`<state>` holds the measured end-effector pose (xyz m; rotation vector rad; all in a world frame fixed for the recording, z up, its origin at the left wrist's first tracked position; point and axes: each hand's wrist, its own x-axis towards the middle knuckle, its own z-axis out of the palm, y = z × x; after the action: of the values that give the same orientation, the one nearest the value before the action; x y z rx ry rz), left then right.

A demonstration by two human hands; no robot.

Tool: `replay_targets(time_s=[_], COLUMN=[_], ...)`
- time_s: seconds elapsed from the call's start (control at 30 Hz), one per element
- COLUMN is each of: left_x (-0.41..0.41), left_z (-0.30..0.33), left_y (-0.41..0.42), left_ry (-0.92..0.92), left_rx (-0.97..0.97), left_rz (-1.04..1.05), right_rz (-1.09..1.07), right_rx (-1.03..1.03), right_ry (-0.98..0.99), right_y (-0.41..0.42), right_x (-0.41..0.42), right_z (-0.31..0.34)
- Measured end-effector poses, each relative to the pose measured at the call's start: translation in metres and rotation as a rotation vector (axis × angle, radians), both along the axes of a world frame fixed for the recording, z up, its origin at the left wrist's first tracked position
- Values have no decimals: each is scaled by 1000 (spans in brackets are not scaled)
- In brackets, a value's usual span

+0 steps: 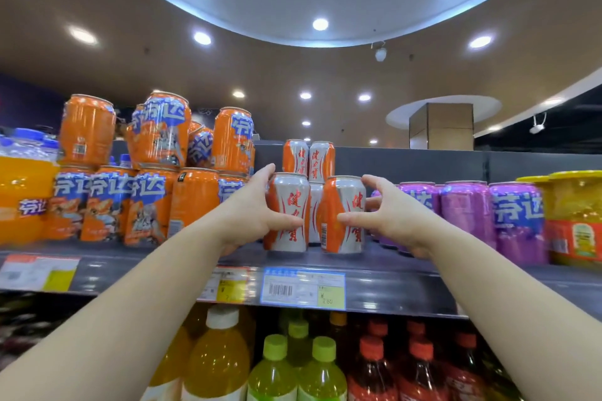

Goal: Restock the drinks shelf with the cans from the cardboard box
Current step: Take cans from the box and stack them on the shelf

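Two orange-and-silver cans stand upright at the front of the dark top shelf (374,273). My left hand (257,212) grips the left can (288,212), thumb across its front and fingers at its upper left. My right hand (391,212) grips the right can (345,215), thumb on its front and fingers curled round its right side. Behind them are more cans of the same kind, two of them stacked on top (308,159). The cardboard box is out of view.
Orange cans (146,198) in two tiers fill the shelf to the left. Purple cans (465,215) stand to the right, then yellow-lidded jars (573,221). Price labels (303,290) line the shelf edge. Bottles (299,365) stand on the shelf below.
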<state>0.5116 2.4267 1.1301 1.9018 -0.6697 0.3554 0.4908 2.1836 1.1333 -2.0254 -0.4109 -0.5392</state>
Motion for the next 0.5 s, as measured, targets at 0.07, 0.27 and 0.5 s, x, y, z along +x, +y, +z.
replay_targets(time_s=[0.07, 0.27, 0.5], left_x=[-1, -2, 1], left_z=[1, 0, -3], left_y=[-1, 11, 23], left_ry=[-21, -154, -572], left_rx=[30, 192, 634], left_rz=[39, 171, 446], right_rz=[-31, -149, -179], right_rx=[-57, -318, -697], right_ry=[-19, -91, -146], right_y=[-1, -2, -3], right_x=[0, -7, -5], right_z=[-1, 3, 9])
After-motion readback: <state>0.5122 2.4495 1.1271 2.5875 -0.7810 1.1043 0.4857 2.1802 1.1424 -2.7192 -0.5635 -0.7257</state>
